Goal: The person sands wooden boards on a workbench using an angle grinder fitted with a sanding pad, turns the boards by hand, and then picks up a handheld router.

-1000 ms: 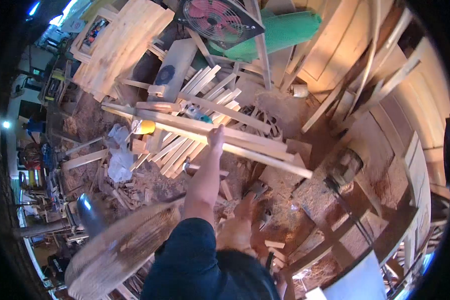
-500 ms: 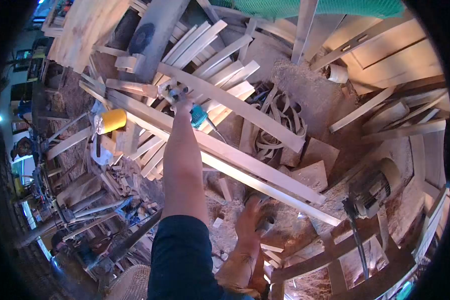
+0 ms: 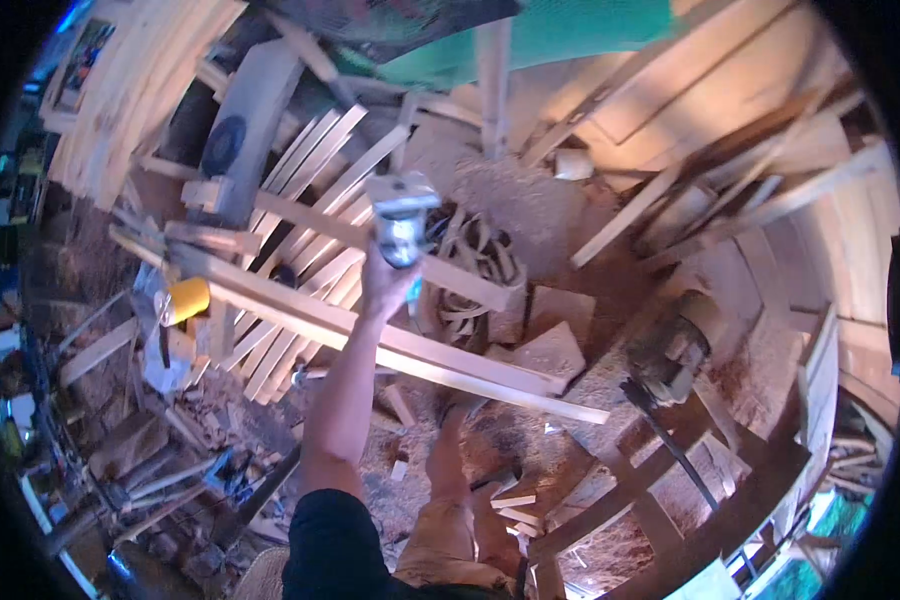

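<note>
My left hand [image 3: 383, 288] is wrapped round a handheld trim router [image 3: 401, 228] with a silver base, raised above the lumber. The base plate points up and away from me, and a bit of teal shows beside my fingers. Below it, two long pale boards [image 3: 440, 362] run slantwise across a stack of shorter wooden strips [image 3: 315, 165]. Another board [image 3: 470, 283] crosses behind my wrist. My right hand is out of view.
A yellow cylinder [image 3: 183, 301] stands left of the boards. Coiled strips [image 3: 475, 265] lie beyond them. On the right are a dusty motor-like machine [image 3: 670, 350] and a wooden frame [image 3: 660, 500]. Sawdust and offcuts cover the floor around my legs [image 3: 450, 480].
My left hand has lifted the router off the boards and tipped it so its base faces up. The whole view has shifted, with the scene sliding left.
</note>
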`<action>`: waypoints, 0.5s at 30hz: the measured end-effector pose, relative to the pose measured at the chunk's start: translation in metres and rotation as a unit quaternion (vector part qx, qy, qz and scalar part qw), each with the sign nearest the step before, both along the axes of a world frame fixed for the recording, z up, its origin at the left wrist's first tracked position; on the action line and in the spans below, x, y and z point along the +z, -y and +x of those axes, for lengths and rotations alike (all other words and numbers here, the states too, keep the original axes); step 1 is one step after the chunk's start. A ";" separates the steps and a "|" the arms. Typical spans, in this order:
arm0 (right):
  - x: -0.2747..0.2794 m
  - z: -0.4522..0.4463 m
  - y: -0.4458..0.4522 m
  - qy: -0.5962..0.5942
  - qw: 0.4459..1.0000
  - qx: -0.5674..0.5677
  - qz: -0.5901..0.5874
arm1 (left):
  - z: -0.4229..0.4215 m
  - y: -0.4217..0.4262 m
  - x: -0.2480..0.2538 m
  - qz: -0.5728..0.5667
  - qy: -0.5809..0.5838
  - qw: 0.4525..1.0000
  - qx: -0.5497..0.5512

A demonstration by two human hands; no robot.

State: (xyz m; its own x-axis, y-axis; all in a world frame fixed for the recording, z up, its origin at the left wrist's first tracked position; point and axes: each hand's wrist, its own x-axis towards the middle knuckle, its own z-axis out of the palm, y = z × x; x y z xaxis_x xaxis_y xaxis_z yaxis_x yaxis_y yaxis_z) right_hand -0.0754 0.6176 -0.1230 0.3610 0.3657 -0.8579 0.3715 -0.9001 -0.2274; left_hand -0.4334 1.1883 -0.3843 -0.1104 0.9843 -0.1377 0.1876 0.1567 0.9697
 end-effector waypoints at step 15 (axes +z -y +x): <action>0.005 -0.101 0.273 -0.020 0.951 -0.303 0.050 | 0.328 0.155 0.040 0.055 -0.207 0.909 -0.358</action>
